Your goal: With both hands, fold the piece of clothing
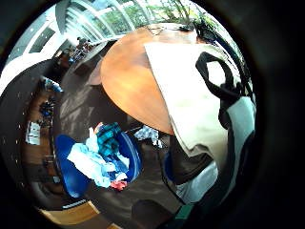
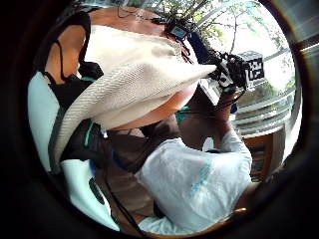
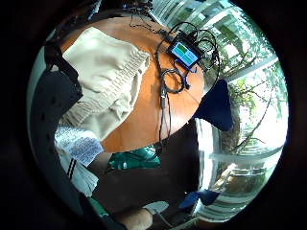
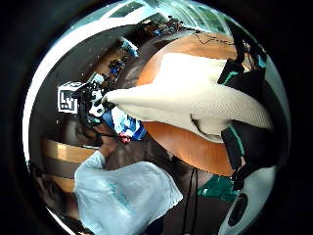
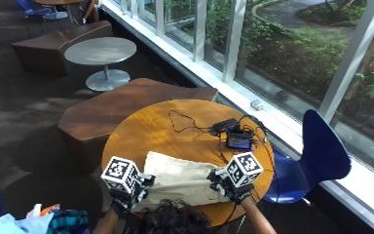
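Both hands, left (image 5: 127, 191) and right (image 5: 229, 187), pinch the cloth (image 5: 177, 183) at 8 and 4 o'clock; head hides its near edge.

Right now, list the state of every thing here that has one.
beige garment: partly folded, near edge lifted off the round wooden table
left hand: grips the garment's near left corner
right hand: grips its near right corner
small screen device: lit, cables attached
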{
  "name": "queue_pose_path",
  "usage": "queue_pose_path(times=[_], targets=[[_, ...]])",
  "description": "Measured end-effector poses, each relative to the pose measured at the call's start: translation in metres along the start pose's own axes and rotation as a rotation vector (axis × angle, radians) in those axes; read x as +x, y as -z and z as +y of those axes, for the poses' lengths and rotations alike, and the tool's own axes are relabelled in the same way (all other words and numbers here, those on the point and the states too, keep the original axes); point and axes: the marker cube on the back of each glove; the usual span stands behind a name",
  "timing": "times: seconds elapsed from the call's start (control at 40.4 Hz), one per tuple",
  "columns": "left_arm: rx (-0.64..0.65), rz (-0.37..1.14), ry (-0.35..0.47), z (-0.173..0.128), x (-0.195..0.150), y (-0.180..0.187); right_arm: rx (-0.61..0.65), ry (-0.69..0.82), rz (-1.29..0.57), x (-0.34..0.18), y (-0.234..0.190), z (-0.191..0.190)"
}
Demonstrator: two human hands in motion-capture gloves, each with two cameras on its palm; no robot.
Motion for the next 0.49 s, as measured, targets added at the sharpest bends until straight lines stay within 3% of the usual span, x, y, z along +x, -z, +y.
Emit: queue_pose_path(times=[0.173, 0.321, 0.42, 0.494], targets=[[-0.166, -0.033, 0.031, -0.093, -0.018, 0.004, -0.085, -0.135, -0.168, 0.042, -0.001, -0.085], [-0.384, -0.011, 0.101, -0.184, -0.048, -0.052, -0.216, -0.282, -0.195, 0.086, -0.046, -0.158], [-0.510, 0.040, 0.132, -0.218, -0.062, -0.093, -0.318, -0.310, -0.100, 0.102, -0.074, -0.183], [-0.508, 0.068, 0.186, -0.230, -0.071, -0.114, -0.379, -0.346, -0.026, 0.109, -0.087, -0.190]])
